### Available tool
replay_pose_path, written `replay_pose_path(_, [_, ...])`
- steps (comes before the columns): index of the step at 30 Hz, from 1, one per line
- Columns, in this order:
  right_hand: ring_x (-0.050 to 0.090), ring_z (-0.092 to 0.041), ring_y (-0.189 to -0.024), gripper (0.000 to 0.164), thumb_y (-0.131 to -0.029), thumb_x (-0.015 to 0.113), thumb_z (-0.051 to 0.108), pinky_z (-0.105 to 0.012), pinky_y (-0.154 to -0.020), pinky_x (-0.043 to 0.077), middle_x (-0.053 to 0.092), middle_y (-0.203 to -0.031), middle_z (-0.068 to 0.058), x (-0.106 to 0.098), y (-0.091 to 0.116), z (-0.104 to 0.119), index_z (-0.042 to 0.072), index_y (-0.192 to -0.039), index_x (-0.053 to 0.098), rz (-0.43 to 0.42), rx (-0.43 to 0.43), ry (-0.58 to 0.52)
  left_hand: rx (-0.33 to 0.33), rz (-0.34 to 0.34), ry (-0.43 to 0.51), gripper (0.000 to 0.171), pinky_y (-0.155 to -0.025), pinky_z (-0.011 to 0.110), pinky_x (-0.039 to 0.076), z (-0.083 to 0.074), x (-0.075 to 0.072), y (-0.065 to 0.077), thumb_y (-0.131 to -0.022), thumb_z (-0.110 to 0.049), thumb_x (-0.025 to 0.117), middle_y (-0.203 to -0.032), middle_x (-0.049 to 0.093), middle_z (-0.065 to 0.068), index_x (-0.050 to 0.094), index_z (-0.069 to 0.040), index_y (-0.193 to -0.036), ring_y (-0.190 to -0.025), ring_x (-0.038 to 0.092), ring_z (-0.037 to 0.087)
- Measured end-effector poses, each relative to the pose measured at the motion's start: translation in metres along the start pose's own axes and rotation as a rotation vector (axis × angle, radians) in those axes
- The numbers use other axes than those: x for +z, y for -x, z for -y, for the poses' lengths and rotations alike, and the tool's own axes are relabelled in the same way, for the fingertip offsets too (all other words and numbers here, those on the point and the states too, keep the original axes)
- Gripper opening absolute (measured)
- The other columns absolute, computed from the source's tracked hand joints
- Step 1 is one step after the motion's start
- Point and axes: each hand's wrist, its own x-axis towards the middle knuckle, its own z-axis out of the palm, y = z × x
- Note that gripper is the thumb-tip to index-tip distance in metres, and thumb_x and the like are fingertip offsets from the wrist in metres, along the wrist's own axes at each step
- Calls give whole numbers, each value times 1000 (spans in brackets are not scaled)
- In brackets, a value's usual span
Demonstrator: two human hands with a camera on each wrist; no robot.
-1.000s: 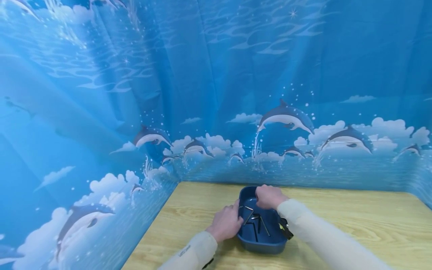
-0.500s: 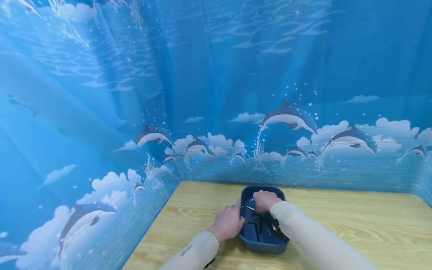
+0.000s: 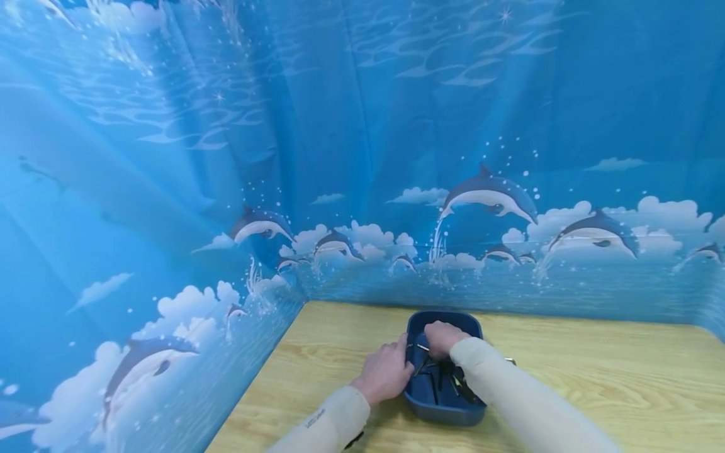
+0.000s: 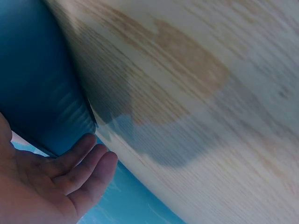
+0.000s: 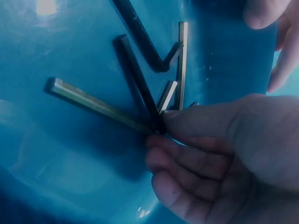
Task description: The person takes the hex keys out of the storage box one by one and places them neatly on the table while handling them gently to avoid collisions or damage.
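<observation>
A dark blue plastic basin (image 3: 444, 415) holds several L-shaped hex keys, some black and some brass-coloured. My left hand (image 3: 382, 372) grips the basin's left rim, thumb over the inside and other fingers outside. In the left wrist view, three of those fingers curve loosely beside the outer wall. My right hand (image 3: 445, 338) reaches down into the basin. Its thumb and fingertips pinch at the lower ends of a black hex key (image 5: 140, 79) and a brass-coloured hex key (image 5: 103, 107). Another black hex key (image 5: 140, 35) lies farther along the basin floor.
The basin stands on a light wood-grain table (image 3: 600, 377) near its back edge. A blue dolphin-print curtain (image 3: 362, 157) hangs behind the table and along its left side.
My right hand has moved left and lower inside the basin, from near the far right rim to the hex keys. My left hand stays on the left rim.
</observation>
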Motion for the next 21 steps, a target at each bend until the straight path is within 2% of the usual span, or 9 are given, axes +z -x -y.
replay_pose_path(9, [58, -21, -64, 9, -89, 68, 3, -36, -62, 50, 61, -70, -6, 5, -3, -1, 7, -82, 66, 4, -5, -11, 17, -22, 1, 58, -77, 45, 57, -2, 1, 0, -95, -25, 57, -117, 70, 12, 45, -6, -148, -103, 68, 26])
replay_pose_path(14, [57, -21, -63, 6, -87, 69, 1, -36, -59, 50, 61, -71, -6, 3, -3, -1, 6, -84, 67, -12, -17, 17, 11, -12, 2, 58, -79, 45, 57, -2, 0, -1, -96, -25, 56, -119, 70, 12, 44, -6, -149, -106, 68, 26])
replay_pose_path(21, [57, -21, -63, 7, -91, 66, 1, -37, -60, 49, 61, -72, -7, -1, 1, 4, 5, -86, 67, -20, -49, 39, -2, 6, -1, 58, -82, 45, 57, -1, 0, 0, -97, -27, 56, -122, 69, 12, 43, -6, -150, -108, 67, 25])
